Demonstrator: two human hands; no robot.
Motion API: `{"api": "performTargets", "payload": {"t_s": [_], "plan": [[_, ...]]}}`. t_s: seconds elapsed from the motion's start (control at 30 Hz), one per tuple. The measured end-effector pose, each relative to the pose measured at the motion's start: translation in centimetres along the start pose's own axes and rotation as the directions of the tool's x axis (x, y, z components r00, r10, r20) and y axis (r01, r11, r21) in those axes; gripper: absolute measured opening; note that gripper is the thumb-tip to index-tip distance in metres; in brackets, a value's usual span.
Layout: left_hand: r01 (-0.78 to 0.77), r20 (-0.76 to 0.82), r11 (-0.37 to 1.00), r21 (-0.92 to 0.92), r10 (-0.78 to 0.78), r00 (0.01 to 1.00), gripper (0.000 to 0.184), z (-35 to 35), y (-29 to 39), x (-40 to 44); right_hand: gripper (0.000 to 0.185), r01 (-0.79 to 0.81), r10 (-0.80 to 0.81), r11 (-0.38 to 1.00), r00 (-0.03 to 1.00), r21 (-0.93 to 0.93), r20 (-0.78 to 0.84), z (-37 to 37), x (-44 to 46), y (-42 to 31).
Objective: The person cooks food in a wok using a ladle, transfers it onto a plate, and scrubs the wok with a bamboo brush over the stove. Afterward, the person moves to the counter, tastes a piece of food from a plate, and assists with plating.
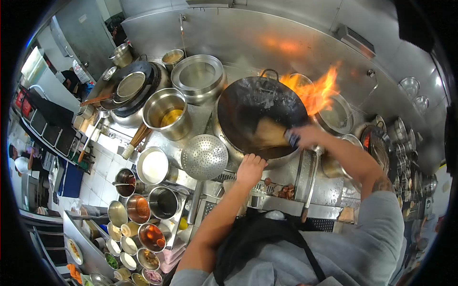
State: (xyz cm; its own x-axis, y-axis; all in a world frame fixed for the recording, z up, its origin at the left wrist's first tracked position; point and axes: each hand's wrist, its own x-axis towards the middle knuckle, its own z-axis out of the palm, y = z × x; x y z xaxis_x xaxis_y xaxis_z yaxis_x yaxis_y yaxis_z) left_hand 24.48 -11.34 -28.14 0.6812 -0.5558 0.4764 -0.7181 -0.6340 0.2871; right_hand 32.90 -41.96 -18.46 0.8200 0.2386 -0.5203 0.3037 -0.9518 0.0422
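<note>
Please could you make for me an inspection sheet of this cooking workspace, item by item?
Surface: steel cooktop, with brownish scraps in front of the wok.
Job's things: dark wok; blurred brush-like tool inside it.
Clutter: perforated skimmer left of the wok; sauce pots grouped farther left.
Hands: left hand at the wok's near rim; right hand holding the tool.
Cables: nothing seen.
Surroundings: flames by the wok's far right side; steel back wall behind.

The wok [248, 102] by the hands [252, 169] is black, the brush [270, 132] light brown, and the fire [318, 93] past them orange and yellow.
</note>
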Motion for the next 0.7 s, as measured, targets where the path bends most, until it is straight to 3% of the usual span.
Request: {"api": "performTargets", "payload": {"t_s": [0.03, 0.07, 0.1, 0.2, 0.27, 0.37, 0.43, 0.5, 0.53, 0.57, 0.6, 0.63, 0.67, 0.7], "plan": [[0.007, 0.013, 1.000, -0.001, -0.007, 1.000, 0.020, 0.1, 0.1, 0.2, 0.078, -0.235, 0.236, 0.972, 0.961, 0.028, -0.141, -1.1, 0.7, 1.0], [0.017, 0.019, 1.000, -0.003, -0.017, 1.000, 0.020, 0.2, 0.4, 0.5, 0.077, -0.450, 0.454, 0.889, 0.848, 0.079, -0.273, -2.7, 1.3, 2.3], [0.018, 0.022, 1.000, 0.000, -0.018, 1.000, 0.020, 0.4, 0.5, 0.4, 0.076, -0.462, 0.497, 0.867, 0.825, 0.185, -0.268, -5.8, 0.4, 1.5], [0.036, 0.040, 0.999, 0.010, -0.037, 0.999, 0.019, 0.7, 0.6, 0.2, 0.077, -0.274, 0.323, 0.941, 0.902, 0.200, -0.286, -6.9, -3.2, -4.7], [0.056, 0.060, 0.998, 0.007, -0.056, 0.997, 0.019, 0.2, 0.6, 0.5, 0.079, -0.026, 0.039, 0.968, 0.998, 0.250, -0.046, -5.6, -5.2, -6.8], [0.059, -0.128, 0.998, -0.003, -0.059, 0.990, 0.020, -0.7, 0.7, -0.2, 0.083, -0.349, 0.351, 0.936, 0.933, 0.034, -0.076, -3.9, -1.3, -0.9], [0.057, -0.107, 0.998, -0.038, -0.061, 0.992, 0.021, -0.7, 0.6, -1.0, 0.083, -0.425, 0.436, 0.900, 0.880, 0.094, -0.190, -4.2, -0.8, -0.6], [0.071, -0.091, 0.996, -0.050, -0.076, 0.993, 0.021, -0.8, 0.0, -0.7, 0.082, -0.307, 0.420, 0.891, 0.835, 0.334, -0.356, -5.3, 0.6, -1.9], [0.076, -0.064, 0.996, -0.054, -0.079, 0.995, 0.020, -0.8, 0.2, -0.8, 0.084, -0.196, 0.317, 0.935, 0.833, 0.294, -0.453, -5.1, 0.1, -5.0], [0.077, -0.044, 0.995, -0.058, -0.079, 0.996, 0.019, -0.8, 0.1, -0.6, 0.086, -0.059, 0.200, 0.944, 0.883, 0.324, -0.424, -4.7, -0.3, -7.6], [0.073, -0.041, 0.996, -0.051, -0.075, 0.996, 0.017, -0.7, 0.0, -0.3, 0.086, -0.023, 0.134, 0.846, 0.976, 0.533, -0.172, -5.4, -0.4, -10.0], [0.070, -0.033, 0.996, -0.047, -0.072, 0.997, 0.016, -0.5, 0.0, -0.4, 0.087, 0.174, -0.076, 0.907, 0.963, 0.384, -0.258, -0.2, 4.7, -7.8], [0.063, -0.019, 0.997, -0.042, -0.064, 0.998, 0.015, -0.5, 0.1, -0.6, 0.084, -0.015, 0.047, 0.943, 0.995, 0.331, -0.087, -0.9, 5.2, -8.6], [0.055, 0.017, 0.998, -0.043, -0.054, 0.998, 0.014, -0.8, 0.2, -0.7, 0.083, -0.207, 0.282, 0.903, 0.947, 0.376, -0.156, -1.4, 5.9, -8.6]]}}
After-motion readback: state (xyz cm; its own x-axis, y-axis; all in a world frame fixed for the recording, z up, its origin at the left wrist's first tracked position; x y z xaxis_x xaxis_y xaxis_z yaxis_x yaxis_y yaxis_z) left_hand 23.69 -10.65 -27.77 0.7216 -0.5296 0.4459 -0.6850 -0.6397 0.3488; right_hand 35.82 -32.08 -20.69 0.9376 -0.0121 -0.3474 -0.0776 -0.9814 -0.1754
